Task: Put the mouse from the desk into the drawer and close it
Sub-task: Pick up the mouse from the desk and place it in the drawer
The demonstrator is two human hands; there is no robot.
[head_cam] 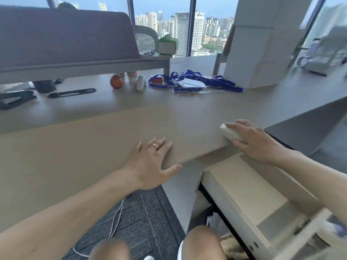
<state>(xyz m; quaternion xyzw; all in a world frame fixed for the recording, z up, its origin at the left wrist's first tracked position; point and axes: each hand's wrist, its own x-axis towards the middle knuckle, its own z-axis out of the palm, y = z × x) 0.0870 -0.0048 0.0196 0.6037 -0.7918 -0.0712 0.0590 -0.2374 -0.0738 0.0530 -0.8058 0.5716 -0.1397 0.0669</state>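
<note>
A white mouse (228,132) sits at the desk's (93,147) front right edge, and my right hand (253,141) is closed over it, fingers on top and thumb at its near side. Below that edge the drawer (244,190) stands pulled out, its pale inside bare where visible. My left hand (152,164) lies flat on the desk edge with fingers spread, holding nothing; a ring shows on one finger.
At the back of the desk lie an orange ball (116,82), small bottles (131,76), a white object (140,83) and blue lanyards with cards (195,81). A white column (259,44) stands right. A black stapler (15,99) is far left. My knees are below.
</note>
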